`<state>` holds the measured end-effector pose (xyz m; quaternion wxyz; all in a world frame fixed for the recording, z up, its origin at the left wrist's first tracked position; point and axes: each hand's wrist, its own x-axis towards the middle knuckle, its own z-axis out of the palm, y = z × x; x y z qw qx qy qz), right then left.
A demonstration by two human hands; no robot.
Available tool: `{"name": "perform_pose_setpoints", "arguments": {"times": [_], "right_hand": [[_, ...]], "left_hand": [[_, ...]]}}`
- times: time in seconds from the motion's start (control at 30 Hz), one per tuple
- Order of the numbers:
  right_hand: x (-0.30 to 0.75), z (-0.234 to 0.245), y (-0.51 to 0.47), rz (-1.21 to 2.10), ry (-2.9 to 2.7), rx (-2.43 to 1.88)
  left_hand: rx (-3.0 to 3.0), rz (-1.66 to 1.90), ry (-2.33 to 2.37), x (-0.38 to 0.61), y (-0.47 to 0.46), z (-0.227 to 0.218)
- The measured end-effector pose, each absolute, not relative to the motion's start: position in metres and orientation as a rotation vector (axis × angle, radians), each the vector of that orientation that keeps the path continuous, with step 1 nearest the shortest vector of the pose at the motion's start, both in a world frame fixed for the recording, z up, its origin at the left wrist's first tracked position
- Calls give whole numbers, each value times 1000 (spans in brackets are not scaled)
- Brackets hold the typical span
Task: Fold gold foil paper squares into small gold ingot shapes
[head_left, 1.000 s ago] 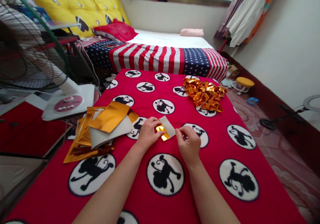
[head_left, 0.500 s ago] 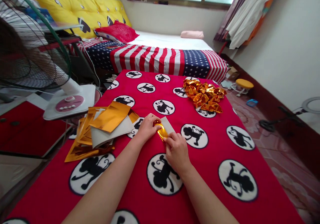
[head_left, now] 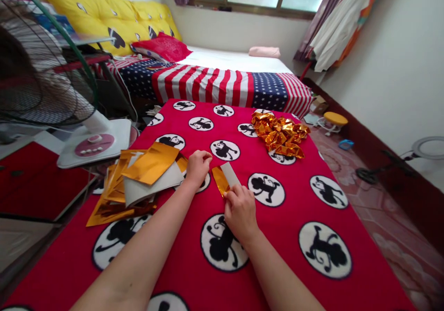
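My right hand (head_left: 241,209) pinches the near end of a partly folded sheet of gold foil paper (head_left: 219,179) on the red cloth. Its gold side shows on the left, and a strip of pale grey backing shows on the right. My left hand (head_left: 198,167) is off the sheet, to its left, fingers drawn together and nothing visible in them. Left of that hand lies a loose pile of gold foil sheets (head_left: 152,163), some with the grey side up. Crumpled or folded gold foil pieces (head_left: 279,134) are heaped at the far right of the cloth.
The red cloth (head_left: 277,264) with round monkey prints covers the work surface. A standing fan (head_left: 93,139) and a red panel (head_left: 31,181) are at the left. Beyond is a bed (head_left: 222,86) with a striped cover. A yellow stool (head_left: 335,118) is on the right floor.
My left hand has let go of the foil sheet and moved left and slightly up. The gold part, curled over before, now lies flatter. My right hand keeps its hold.
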<state>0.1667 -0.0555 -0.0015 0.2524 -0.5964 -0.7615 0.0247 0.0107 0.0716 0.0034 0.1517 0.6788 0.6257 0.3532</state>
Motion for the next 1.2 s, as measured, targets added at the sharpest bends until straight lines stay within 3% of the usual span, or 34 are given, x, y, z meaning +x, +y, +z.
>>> {"name": "perform_pose_setpoints", "arguments": {"times": [0.1,0.23,0.43,0.67,0.8,1.2], "right_hand": [[167,-3,-55,92,-2069,-1618],[166,-2,-54,109,-2069,-1613],[170,4,-51,198,-2038,-1634],[183,15,-25,607,-1936,-1858],[184,20,-17,653,-1946,-1908],[207,1,-26,765,-1863,-1465]], "left_hand": [[2061,1211,1573,8,50,6],[2160,1068,1367,10,26,-2],[2195,906,1421,9,24,-10],[2292,670,1452,5,16,2],[2318,599,1488,8,11,7],[2307,647,1443,5,-7,1]]}}
